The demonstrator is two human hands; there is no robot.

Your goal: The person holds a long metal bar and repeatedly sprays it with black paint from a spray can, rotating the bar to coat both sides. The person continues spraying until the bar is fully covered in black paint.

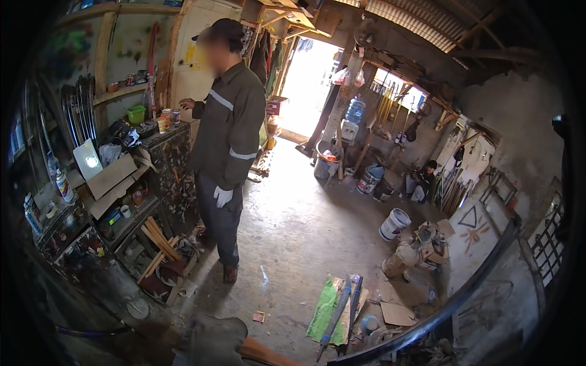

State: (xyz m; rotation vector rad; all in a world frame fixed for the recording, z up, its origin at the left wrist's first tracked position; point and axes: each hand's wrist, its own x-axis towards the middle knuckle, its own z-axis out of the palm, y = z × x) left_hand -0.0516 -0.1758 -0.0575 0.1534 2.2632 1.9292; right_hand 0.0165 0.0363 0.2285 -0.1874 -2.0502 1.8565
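Observation:
Neither of my hands shows. At the lower edge, a dark grey piece of cloth (215, 340), perhaps a sleeve or trouser leg, comes into the picture. A brown, smooth shape (265, 352) sticks out from it to the right; whether it is a forearm or wood I cannot make out. A long, dark, glossy strip (452, 303) runs in a curve from the right side down to the bottom edge, its lower end cut off. Beyond it, several dark long blade-like pieces (343, 309) lie on a green sheet (325, 305) on the floor.
A person (227, 116) in a dark jacket stands at the left, one hand white-gloved, the other raised near cups (162, 124) on a cabinet (174, 158). Another person (421, 181) crouches far right. A white bucket (395, 224) and cardboard boxes (430, 247) stand at the right.

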